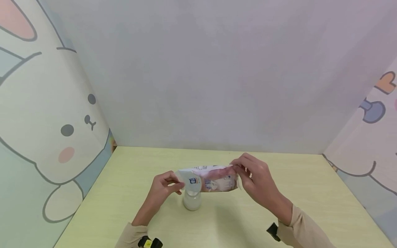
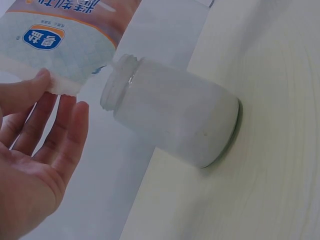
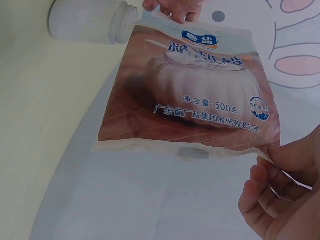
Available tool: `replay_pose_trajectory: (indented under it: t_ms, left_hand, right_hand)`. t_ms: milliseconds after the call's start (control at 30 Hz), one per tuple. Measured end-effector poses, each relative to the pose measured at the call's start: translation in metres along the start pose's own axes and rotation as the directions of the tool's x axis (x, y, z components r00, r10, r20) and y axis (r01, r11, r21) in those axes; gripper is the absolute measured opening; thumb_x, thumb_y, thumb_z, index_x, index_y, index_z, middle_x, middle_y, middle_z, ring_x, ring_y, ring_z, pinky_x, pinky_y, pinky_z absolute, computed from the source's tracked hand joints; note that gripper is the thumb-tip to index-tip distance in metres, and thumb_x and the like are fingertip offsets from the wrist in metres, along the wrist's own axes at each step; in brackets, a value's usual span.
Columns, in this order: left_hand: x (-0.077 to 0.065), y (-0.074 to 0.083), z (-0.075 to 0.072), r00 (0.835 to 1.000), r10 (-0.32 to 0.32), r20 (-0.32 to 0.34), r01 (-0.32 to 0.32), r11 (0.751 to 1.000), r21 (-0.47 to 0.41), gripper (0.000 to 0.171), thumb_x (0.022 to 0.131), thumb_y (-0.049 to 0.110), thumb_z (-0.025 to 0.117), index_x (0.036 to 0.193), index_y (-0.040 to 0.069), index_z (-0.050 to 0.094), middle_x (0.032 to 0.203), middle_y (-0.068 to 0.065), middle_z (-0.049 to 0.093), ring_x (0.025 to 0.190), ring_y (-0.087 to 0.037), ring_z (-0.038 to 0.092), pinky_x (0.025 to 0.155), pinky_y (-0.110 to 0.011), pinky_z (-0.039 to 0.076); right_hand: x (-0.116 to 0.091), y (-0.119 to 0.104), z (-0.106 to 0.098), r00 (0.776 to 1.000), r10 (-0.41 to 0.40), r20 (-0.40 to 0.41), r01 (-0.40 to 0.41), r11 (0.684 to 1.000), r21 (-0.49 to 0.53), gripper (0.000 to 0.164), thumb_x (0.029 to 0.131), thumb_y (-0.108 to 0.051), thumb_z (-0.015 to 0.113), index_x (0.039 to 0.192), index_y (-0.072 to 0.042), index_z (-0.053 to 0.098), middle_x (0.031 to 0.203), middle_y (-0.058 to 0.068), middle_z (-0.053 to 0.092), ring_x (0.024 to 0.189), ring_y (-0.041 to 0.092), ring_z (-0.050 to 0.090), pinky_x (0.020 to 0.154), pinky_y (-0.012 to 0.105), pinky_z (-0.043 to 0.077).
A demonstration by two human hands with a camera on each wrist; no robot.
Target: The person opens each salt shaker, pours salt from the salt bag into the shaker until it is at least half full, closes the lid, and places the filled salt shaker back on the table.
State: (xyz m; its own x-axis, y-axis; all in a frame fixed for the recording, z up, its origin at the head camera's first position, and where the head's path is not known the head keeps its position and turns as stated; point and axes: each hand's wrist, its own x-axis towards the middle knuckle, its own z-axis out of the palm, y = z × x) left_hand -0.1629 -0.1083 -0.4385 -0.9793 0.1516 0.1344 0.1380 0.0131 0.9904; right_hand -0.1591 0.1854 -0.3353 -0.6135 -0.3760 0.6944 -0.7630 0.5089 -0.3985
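Note:
A bag of salt (image 1: pixel 217 179), brown and pale blue with Chinese print, is held tilted between both hands above the table. The left hand (image 1: pixel 167 184) pinches its pale, torn end with thumb and fingers. At the opposite end, the right hand (image 1: pixel 255 177) grips a bottom corner of the bag, seen in the right wrist view between thumb and finger (image 3: pixel 290 155). Directly below the torn end stands an upright glass jar (image 2: pixel 175 110) without a lid, whitish inside. In the left wrist view the bag's torn corner reaches the jar's mouth; whether salt is flowing is hard to tell.
The jar stands on a pale yellow wood-grain table (image 1: pixel 124 213). A plain grey-white wall (image 1: pixel 217 75) rises behind it, and printed cartoon panels (image 1: pixel 40 113) flank the left and right sides. Black straps (image 1: pixel 150 242) show at the sleeves.

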Motion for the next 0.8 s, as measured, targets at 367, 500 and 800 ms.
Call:
replay_pose_trajectory:
  t_ms: [367, 500, 800]
  left_hand:
    - [-0.0004, -0.0001, -0.0004, 1.000, -0.003, 0.003, 0.003, 1.000, -0.003, 0.011, 0.081, 0.005, 0.073, 0.083, 0.004, 0.062, 0.086, -0.012, 0.065, 0.080, -0.024, 0.065, 0.064, -0.039, 0.057]
    - [-0.0005, 0.0004, -0.0006, 1.000, 0.006, -0.002, -0.006, 1.000, -0.003, 0.010, 0.082, 0.004, 0.072, 0.083, 0.004, 0.062, 0.086, -0.013, 0.065, 0.080, -0.025, 0.065, 0.064, -0.040, 0.057]
    - [-0.0008, 0.0011, -0.0002, 1.000, 0.023, 0.007, -0.023, 1.000, 0.000, 0.009, 0.083, -0.001, 0.069, 0.084, 0.005, 0.063, 0.088, -0.016, 0.063, 0.080, -0.022, 0.065, 0.064, -0.039, 0.058]
  right_hand:
    - [0.0006, 0.0010, 0.0004, 1.000, -0.009, -0.001, 0.009, 1.000, 0.005, 0.024, 0.081, 0.013, 0.063, 0.086, -0.011, 0.066, 0.079, -0.007, 0.057, 0.065, 0.003, 0.045, 0.052, 0.013, 0.038]
    - [0.0012, 0.0017, 0.0009, 1.000, -0.017, -0.002, 0.017, 1.000, 0.013, 0.025, 0.081, 0.014, 0.063, 0.086, -0.010, 0.066, 0.079, -0.006, 0.057, 0.065, 0.004, 0.045, 0.052, 0.013, 0.038]
    - [0.0007, 0.0030, 0.0011, 1.000, -0.020, 0.002, 0.020, 1.000, 0.014, 0.025, 0.081, 0.014, 0.063, 0.086, -0.010, 0.067, 0.080, -0.006, 0.057, 0.065, 0.003, 0.045, 0.052, 0.013, 0.038]
